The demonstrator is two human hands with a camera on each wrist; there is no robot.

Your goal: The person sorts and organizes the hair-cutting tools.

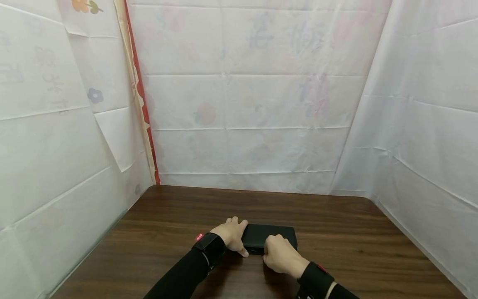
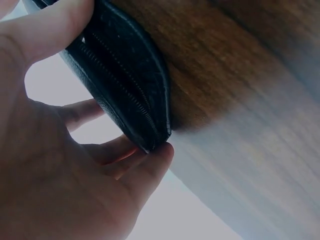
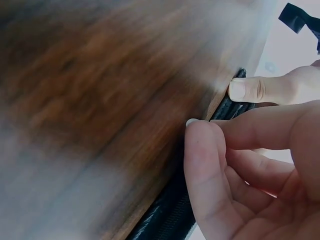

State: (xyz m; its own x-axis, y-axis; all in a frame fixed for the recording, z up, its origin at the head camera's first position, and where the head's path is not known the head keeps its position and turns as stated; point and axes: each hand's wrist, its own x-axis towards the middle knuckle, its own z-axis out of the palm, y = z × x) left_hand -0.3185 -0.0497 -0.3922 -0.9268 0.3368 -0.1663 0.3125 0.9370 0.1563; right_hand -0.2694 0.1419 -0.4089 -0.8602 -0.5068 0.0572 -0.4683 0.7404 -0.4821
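A black zippered wallet (image 1: 269, 231) lies on the table in front of me. My left hand (image 1: 230, 235) holds its left end, with the thumb (image 2: 60, 25) on the near side and the other fingers around the end. In the left wrist view the zipper's toothed rows (image 2: 135, 100) run along the wallet's side, a narrow dark gap between them. At the near edge my right hand (image 1: 281, 254) pinches with thumb and index finger (image 3: 202, 150) at the zipper line. What lies between those fingertips, likely the zipper pull, is hidden.
The brown wood-grain table (image 1: 194, 207) extends around the wallet on all sides. White sheets hang as walls at the back (image 1: 242, 145), left (image 1: 56, 166) and right (image 1: 429, 166). Black bands (image 1: 210, 249) wrap both wrists.
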